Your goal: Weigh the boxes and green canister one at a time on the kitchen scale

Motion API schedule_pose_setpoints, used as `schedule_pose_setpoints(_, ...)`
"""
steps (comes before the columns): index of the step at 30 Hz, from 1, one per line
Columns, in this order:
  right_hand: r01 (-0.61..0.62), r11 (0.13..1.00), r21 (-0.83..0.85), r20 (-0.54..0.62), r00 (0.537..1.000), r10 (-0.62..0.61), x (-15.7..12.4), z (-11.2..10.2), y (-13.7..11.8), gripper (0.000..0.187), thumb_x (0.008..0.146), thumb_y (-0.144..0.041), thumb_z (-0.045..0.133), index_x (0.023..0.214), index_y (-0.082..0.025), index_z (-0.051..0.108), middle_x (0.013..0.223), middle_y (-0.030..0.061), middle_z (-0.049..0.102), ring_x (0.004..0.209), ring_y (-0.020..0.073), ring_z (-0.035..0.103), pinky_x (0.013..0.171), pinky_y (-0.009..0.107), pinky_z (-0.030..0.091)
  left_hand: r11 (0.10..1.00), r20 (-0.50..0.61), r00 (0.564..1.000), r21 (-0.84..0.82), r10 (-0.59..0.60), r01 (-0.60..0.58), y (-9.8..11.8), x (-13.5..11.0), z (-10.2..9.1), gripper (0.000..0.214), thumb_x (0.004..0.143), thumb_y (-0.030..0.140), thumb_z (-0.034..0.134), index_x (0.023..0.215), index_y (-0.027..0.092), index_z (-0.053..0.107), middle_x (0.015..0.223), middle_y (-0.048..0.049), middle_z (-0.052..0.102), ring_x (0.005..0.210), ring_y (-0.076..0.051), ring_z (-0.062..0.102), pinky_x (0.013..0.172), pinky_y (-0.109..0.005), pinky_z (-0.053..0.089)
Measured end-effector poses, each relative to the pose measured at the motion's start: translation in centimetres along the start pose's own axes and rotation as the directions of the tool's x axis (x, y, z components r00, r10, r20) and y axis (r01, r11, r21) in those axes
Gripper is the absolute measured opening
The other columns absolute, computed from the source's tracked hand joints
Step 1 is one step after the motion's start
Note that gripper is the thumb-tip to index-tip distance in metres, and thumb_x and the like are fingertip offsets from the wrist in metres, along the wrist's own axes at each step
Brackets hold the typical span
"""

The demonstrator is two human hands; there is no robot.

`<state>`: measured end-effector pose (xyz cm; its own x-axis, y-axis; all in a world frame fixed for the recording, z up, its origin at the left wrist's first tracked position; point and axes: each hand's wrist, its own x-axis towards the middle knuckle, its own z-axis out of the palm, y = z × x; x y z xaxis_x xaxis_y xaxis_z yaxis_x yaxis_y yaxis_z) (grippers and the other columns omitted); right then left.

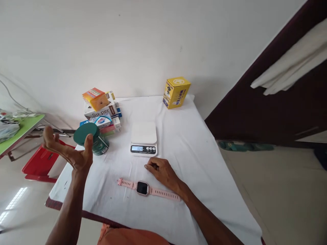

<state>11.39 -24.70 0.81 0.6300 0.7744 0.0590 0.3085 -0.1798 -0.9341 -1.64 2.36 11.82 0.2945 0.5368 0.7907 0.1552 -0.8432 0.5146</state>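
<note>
My left hand is raised over the left side of the table, open and holding nothing, its thumb and fingers spread. Just beyond it stands a dark green jar with a wide green lid, partly covered by the thumb. My right hand rests on the white cloth with its fingers curled in, and nothing shows in them. It lies in front of a white digital scale, whose lit display seems to read 364 while its platform is bare. Close to my right wrist, a pink smartwatch lies stretched out with a dark screen.
Several boxes are piled at the back left, with an orange box on top. A yellow box stands at the back right by the wall. Left of the table are a red chair and a green table.
</note>
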Motion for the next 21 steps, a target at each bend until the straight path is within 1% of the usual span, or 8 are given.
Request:
schedule_pose_setpoints(1,-0.002,1.000,0.008,-0.001,1.000,0.002,0.0,0.0,0.1,0.029,0.094,-0.034,0.061,0.068,-0.021,0.056,0.066,-0.0026,0.055,0.060,0.0124,0.046,0.058,0.026,0.038,0.996,-0.091,0.992,-0.006,0.093,-0.094,2.3,1.0,0.9,0.099,0.079,0.051,0.082,0.158,0.039,0.024,0.169,-0.0074,0.019,0.158,-0.042,0.019,0.129,-0.067,0.022)
schedule_pose_setpoints(4,-0.007,0.999,0.045,-0.009,1.000,0.007,0.0,0.1,0.5,0.027,0.093,-0.030,0.062,0.068,-0.020,0.056,0.065,-0.0033,0.054,0.060,0.0122,0.048,0.059,0.025,0.038,0.944,0.035,0.964,-0.213,0.265,-0.252,8.9,4.0,7.3,0.098,0.076,0.052,0.085,0.156,0.029,0.032,0.159,-0.0134,0.038,0.151,-0.041,0.036,0.122,-0.063,0.035)
schedule_pose_setpoints(8,0.009,0.997,0.076,-0.010,1.000,-0.008,0.0,0.4,1.1,0.024,0.091,-0.027,0.063,0.069,-0.020,0.056,0.065,-0.0031,0.056,0.062,0.0124,0.050,0.061,0.025,0.038,0.843,0.288,0.878,-0.498,0.382,-0.203,13.3,6.5,23.1,0.097,0.078,0.071,0.078,0.153,0.025,0.037,0.149,-0.0174,0.045,0.148,-0.047,0.038,0.117,-0.070,0.033)
schedule_pose_setpoints(11,0.025,0.996,0.080,-0.010,1.000,-0.024,0.0,0.3,1.2,0.023,0.090,-0.026,0.064,0.069,-0.019,0.058,0.066,-0.0029,0.057,0.063,0.0121,0.051,0.061,0.024,0.038,0.829,0.436,0.802,-0.545,0.409,-0.127,14.0,7.2,35.4,0.102,0.069,0.076,0.082,0.148,0.024,0.042,0.147,-0.0213,0.046,0.149,-0.052,0.035,0.115,-0.075,0.028)
schedule_pose_setpoints(13,0.026,0.996,0.085,-0.015,1.000,-0.025,0.1,0.3,1.2,0.024,0.090,-0.025,0.066,0.068,-0.019,0.057,0.066,-0.0030,0.057,0.063,0.0119,0.051,0.061,0.024,0.038,0.853,0.535,0.765,-0.520,0.358,-0.036,14.2,7.5,41.3,0.109,0.062,0.075,0.088,0.146,0.023,0.043,0.146,-0.0248,0.046,0.148,-0.054,0.035,0.115,-0.078,0.024)
schedule_pose_setpoints(16,0.044,0.995,0.089,-0.021,0.999,-0.042,0.1,0.2,1.2,0.023,0.088,-0.022,0.067,0.068,-0.019,0.056,0.066,-0.0032,0.057,0.062,0.0117,0.052,0.062,0.024,0.037,0.904,0.683,0.705,-0.402,0.189,0.147,14.7,7.8,45.6,0.122,0.047,0.065,0.099,0.144,0.017,0.041,0.143,-0.0309,0.044,0.144,-0.058,0.036,0.111,-0.081,0.021)
schedule_pose_setpoints(18,0.053,0.993,0.106,-0.021,0.998,-0.051,0.1,0.1,1.3,0.024,0.088,-0.021,0.067,0.068,-0.019,0.054,0.066,-0.0032,0.057,0.062,0.0116,0.052,0.061,0.023,0.037,0.930,0.739,0.668,-0.300,0.087,0.210,15.0,7.8,46.0,0.125,0.042,0.058,0.102,0.142,0.015,0.041,0.142,-0.0310,0.043,0.142,-0.057,0.039,0.112,-0.079,0.024)
schedule_pose_setpoints(21,0.066,0.988,0.138,-0.023,0.998,-0.063,0.2,0.2,1.4,0.024,0.089,-0.020,0.066,0.068,-0.020,0.053,0.066,-0.0030,0.058,0.062,0.0113,0.053,0.061,0.023,0.037,0.970,0.755,0.655,-0.184,0.034,0.161,15.1,7.6,44.8,0.116,0.042,0.049,0.103,0.135,0.017,0.044,0.140,-0.0245,0.042,0.140,-0.049,0.042,0.114,-0.066,0.034)
